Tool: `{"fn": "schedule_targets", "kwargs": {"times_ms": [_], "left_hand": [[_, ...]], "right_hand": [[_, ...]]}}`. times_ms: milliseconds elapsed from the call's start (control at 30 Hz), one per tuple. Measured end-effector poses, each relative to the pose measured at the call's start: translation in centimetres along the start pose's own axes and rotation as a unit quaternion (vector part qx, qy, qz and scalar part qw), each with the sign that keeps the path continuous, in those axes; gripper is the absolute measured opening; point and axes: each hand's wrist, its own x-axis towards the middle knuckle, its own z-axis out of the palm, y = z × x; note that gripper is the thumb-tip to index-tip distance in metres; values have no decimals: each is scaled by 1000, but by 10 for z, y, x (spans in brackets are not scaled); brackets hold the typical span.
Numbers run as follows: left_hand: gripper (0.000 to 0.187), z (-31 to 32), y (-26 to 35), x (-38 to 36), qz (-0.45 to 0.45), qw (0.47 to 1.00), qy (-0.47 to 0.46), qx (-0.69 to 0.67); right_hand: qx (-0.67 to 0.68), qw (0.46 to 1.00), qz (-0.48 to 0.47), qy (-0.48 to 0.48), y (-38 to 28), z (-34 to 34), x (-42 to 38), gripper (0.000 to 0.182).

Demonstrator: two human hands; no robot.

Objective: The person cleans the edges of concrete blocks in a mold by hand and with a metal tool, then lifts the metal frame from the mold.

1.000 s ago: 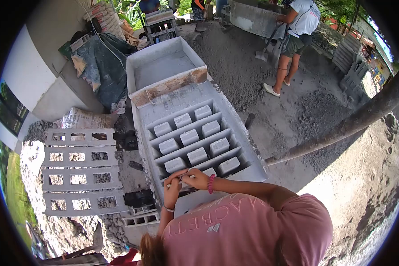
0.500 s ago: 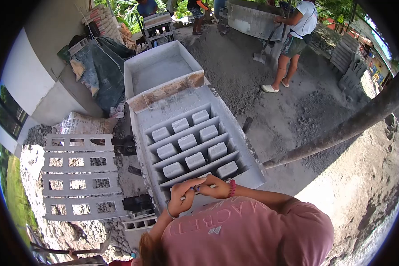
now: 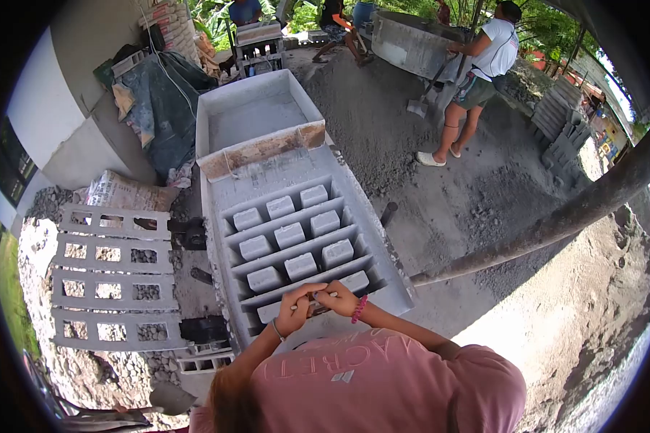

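Before me is a grey metal block mould (image 3: 397, 289) with long slots and rows of pale rectangular cores (image 3: 289, 234). My left hand (image 3: 295, 309) and my right hand (image 3: 341, 299) meet over its near end, both with curled fingers. Between them shows a short, thin bar (image 3: 315, 296), partly covered by the fingers; its full shape is hidden. A pink bracelet circles my right wrist. Behind the cores, a shallow metal tray (image 3: 314, 108) stands on the mould frame, with a rusty front edge.
Several grey hollow blocks (image 3: 115, 282) stand at the left. A long dark pole (image 3: 527, 229) slants along the right. Behind lies a heap of grey sand mix (image 3: 361, 108), where a person in a white shirt (image 3: 495, 54) holds a shovel (image 3: 420, 107) beside a large round vat (image 3: 404, 47).
My view has shifted, so the mould and blocks sit farther left. My joined hands stay at the near end. A person at the back has bent lower.
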Motion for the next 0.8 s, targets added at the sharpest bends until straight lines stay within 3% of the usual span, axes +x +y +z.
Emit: {"fn": "schedule_targets", "kwargs": {"times_ms": [100,167,200,300,333,367,433,567,633,667,767,800], "left_hand": [[35,-4,25,5,13,970,-33,242],[35,-1,32,1,115,937,-53,325],[35,1,32,-3,160,915,-64,364],[34,3,30,-4,-11,992,16,127],[33,1,30,-1,-35,997,30,65],[32,-2,31,1,-64,997,44,0],[31,-8,32,9,-113,983,76,-127],[29,-5,72,13,-29,999,24,-38],[30,1,39,18,-58,994,48,-76],[31,2,10,20,-66,991,49,-101],[33,10,8,22,-62,992,35,-102],[33,12,21,20,-57,994,16,-95]], "right_hand": [[-14,999,-42,-29,18,-9,-3,26],[61,993,-100,13,-4,-3,-17,26],[32,997,-64,-30,-2,-9,-14,26],[17,996,-89,-4,12,2,2,27],[26,993,-73,86,8,11,8,27],[4,1000,29,-11,7,1,18,30],[18,1000,-1,-5,-22,1,16,30],[-10,999,-47,-11,-79,-18,8,29],[-50,998,-13,20,-29,-17,20,29],[-14,1000,24,-11,-3,-21,26,29],[-79,992,-57,75,-4,-18,12,28],[-40,998,-37,31,-35,-25,5,27]]}}
